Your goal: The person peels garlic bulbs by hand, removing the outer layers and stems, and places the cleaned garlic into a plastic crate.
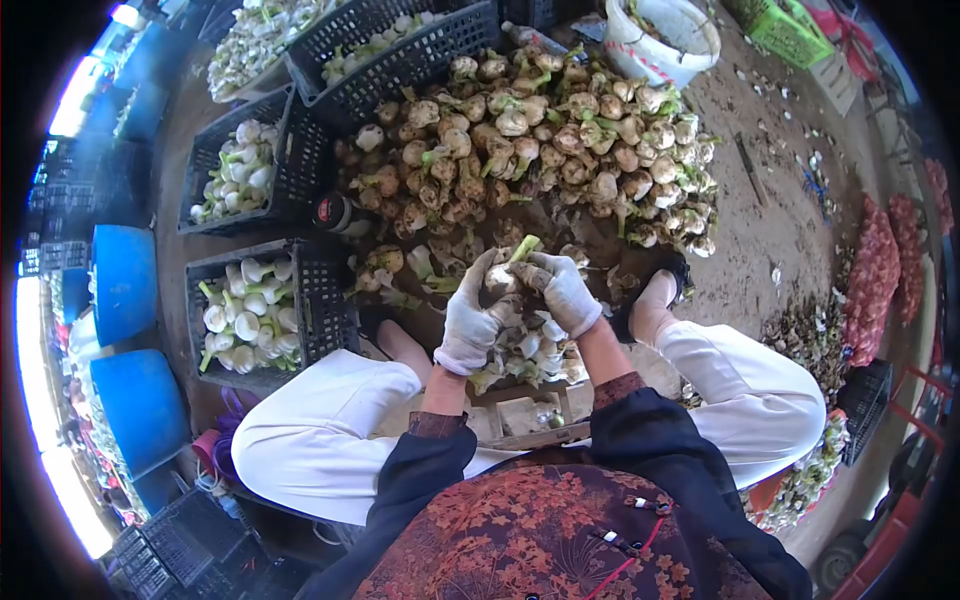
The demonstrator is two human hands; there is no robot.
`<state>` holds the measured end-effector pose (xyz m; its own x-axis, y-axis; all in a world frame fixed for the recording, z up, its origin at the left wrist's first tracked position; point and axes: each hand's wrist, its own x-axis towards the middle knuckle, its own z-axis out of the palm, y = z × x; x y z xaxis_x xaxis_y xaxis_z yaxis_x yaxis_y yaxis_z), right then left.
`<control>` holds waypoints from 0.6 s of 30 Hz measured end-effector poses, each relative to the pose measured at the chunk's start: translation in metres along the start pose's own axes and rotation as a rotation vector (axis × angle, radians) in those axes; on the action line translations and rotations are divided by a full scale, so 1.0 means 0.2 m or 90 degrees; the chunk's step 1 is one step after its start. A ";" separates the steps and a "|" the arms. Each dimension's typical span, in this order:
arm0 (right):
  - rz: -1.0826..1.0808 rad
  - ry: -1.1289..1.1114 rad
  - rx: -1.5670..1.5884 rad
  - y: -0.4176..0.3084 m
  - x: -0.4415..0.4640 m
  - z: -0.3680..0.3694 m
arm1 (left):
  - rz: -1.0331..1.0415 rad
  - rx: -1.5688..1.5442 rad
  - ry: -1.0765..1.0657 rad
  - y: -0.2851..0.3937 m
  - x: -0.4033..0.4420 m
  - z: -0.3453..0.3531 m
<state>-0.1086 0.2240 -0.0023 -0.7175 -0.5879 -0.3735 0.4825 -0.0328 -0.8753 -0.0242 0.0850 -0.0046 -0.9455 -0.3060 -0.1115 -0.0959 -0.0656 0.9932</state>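
Both my hands wear pale, dirt-stained gloves and meet in front of me around one garlic bulb [499, 281]. Its cut green stem [525, 247] points up and to the right. My left hand [470, 320] is wrapped round the bulb from the left. On the other side, the fingers of my right hand [564, 294] pinch the bulb near the stem, hiding part of it. Peeled white skins [530, 352] lie below the hands, between my feet. Just beyond is a large heap of soil-brown garlic bulbs [510, 125] with trimmed stems.
Two black crates [325, 318] [287, 150] of cleaned white garlic stand to my left, a dark jar [335, 213] beside them. Behind the heap are another black crate [400, 68] and a white bucket [668, 65]. Red mesh sacks [870, 285] are at the right; blue tubs [138, 410] at the left.
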 end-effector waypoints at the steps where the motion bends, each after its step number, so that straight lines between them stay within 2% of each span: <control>1: 0.000 -0.025 -0.034 -0.02 -0.01 0.00 | -0.023 -0.053 -0.006 0.03 -0.01 0.00; 2: -0.002 -0.005 -0.117 -0.03 0.00 -0.01 | -0.022 -0.054 -0.007 0.05 -0.02 0.01; 4: -0.024 0.011 -0.113 0.00 0.01 0.01 | 0.088 0.295 -0.023 0.16 -0.03 0.02; 5: -0.047 0.025 -0.109 0.01 0.01 0.02 | 0.089 0.295 -0.025 0.12 -0.03 0.01; 7: -0.062 0.026 -0.127 -0.04 -0.02 0.04 | 0.065 0.130 -0.031 0.06 -0.02 0.00; 8: -0.046 0.011 -0.112 -0.05 -0.04 0.04 | 0.065 0.130 -0.031 0.03 -0.03 -0.01; 10: -0.028 -0.005 -0.098 -0.05 -0.05 0.04 | -0.118 -0.132 0.001 0.06 -0.05 -0.01; 11: -0.053 -0.011 -0.120 -0.03 -0.05 0.03 | -0.119 -0.134 0.002 0.04 -0.06 -0.02; 13: -0.078 -0.016 -0.141 -0.05 -0.08 0.03 | -0.167 -0.396 0.003 0.02 -0.06 -0.04; 14: -0.056 -0.038 -0.152 -0.06 -0.10 0.03 | -0.231 -0.443 0.004 0.01 -0.05 -0.06; 16: -0.032 -0.078 -0.151 -0.10 -0.17 0.06 | -0.238 -0.445 0.042 -0.06 -0.01 -0.09; 17: 0.003 -0.119 -0.085 -0.10 -0.21 0.06 | -0.246 -0.448 0.079 -0.10 0.00 -0.10; 18: -0.039 -0.135 -0.067 -0.08 -0.23 0.06 | -0.212 -0.340 0.118 -0.03 0.02 -0.08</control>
<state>-0.0769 0.2418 0.0326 -0.6170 -0.7439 -0.2565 0.3787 0.0050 -0.9255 -0.0230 0.0683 -0.0108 -0.8178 -0.3431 -0.4621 -0.1619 -0.6334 0.7567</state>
